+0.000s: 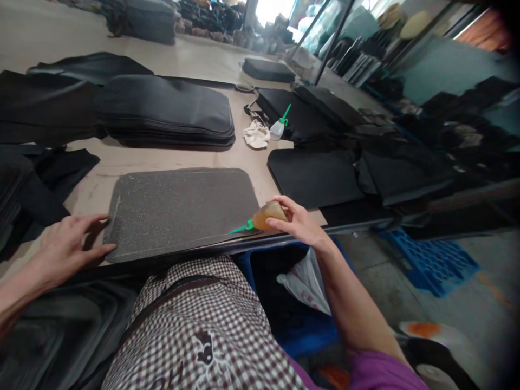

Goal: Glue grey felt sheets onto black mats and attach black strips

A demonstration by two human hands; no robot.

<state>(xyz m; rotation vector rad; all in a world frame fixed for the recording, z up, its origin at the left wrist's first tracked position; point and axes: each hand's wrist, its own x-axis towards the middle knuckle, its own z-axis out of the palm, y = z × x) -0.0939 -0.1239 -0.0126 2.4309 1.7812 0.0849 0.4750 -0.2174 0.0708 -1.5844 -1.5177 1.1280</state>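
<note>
We see two hands, two bottles, one gray mat, one white rag, one big neat pile, one blue bin and one blue crate. The right hand (298,219) is curled round one bottle (268,215), with brownish stuff in it and a green tip. The tip points left, at the near edge of the gray mat (182,211); we cannot tell if it touches. The left hand (67,246) is loosely open, thumb and finger apart, at the mat's left edge, and it picks up nothing. The mat lies flat on the table (244,162), its near side close along the table's front edge, so there is little room there. Behind the mat we see a bare strip, then the big neat pile (166,105) of black sheets, too many for us to count. There is a thin gap on the right too, before a flat black piece (314,176). Farther back, the white bottle (277,130) with a green tip stands tilted beside the white rag (257,135). Below the table edge we see the blue bin (246,265) with one white bag (306,281), and the blue crate (430,260) on the floor.
</note>
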